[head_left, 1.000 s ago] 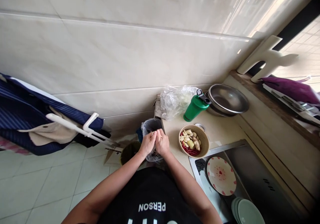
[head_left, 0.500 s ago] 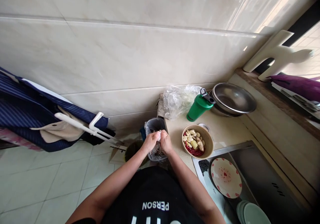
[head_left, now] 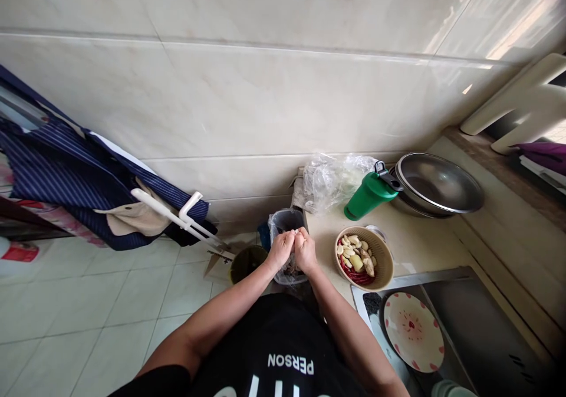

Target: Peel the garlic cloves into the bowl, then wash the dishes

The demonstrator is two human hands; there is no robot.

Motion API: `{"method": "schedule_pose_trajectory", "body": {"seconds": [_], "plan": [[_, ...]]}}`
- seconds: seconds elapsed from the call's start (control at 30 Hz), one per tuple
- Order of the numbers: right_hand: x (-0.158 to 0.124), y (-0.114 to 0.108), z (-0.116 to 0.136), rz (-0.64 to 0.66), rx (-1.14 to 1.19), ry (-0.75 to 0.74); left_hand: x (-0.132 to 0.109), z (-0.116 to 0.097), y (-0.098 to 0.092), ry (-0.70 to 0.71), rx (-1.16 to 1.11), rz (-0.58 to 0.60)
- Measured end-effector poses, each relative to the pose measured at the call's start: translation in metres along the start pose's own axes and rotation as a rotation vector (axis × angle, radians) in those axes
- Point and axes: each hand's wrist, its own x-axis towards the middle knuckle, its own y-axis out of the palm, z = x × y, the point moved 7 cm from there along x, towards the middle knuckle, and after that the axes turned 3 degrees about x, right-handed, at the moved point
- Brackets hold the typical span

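Note:
My left hand [head_left: 280, 248] and my right hand [head_left: 305, 248] are pressed together, fingers curled in a pinch, over a small bin lined with a clear bag [head_left: 283, 223]. A small pale thing sits between the fingertips; I cannot make out what it is. Just right of my hands, on the beige counter [head_left: 407, 240], stands a tan bowl [head_left: 384, 266] holding peeled garlic cloves, ginger pieces and red chillies.
A crumpled clear plastic bag [head_left: 331, 179], a green bottle [head_left: 369, 193] and a steel basin [head_left: 437, 183] stand at the counter's back. A sink [head_left: 469, 320] holds a red-patterned plate [head_left: 413, 332]. On the left, striped cloth hangs on a white rack [head_left: 177, 217] above a tiled floor.
The view has swung to the left, so everything sits further right in the picture. My hands stay together over the bin, still working the small pale thing.

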Motion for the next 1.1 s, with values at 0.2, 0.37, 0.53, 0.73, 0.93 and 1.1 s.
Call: {"method": "schedule_pose_trajectory", "body": {"seconds": [0.2,0.37,0.53,0.73,0.93,1.1], "plan": [[0.004,0.018,-0.026,0.057,0.469,0.399,0.004,0.024,0.001,-0.142,-0.183,-0.046],[0.002,0.022,-0.039,0.231,0.621,0.587,0.004,0.046,0.004,-0.36,-0.332,0.179],[0.001,0.019,-0.041,0.318,0.73,0.648,0.003,0.048,-0.012,-0.383,-0.529,0.222],[-0.003,0.025,-0.043,0.307,0.637,0.638,0.003,0.017,-0.014,-0.09,-0.149,0.231],[-0.005,0.029,-0.029,0.479,0.619,0.49,0.004,0.01,-0.011,-0.017,-0.109,0.237],[-0.003,0.024,-0.02,0.537,0.659,0.339,0.004,0.027,-0.011,-0.177,-0.428,0.198]]}}
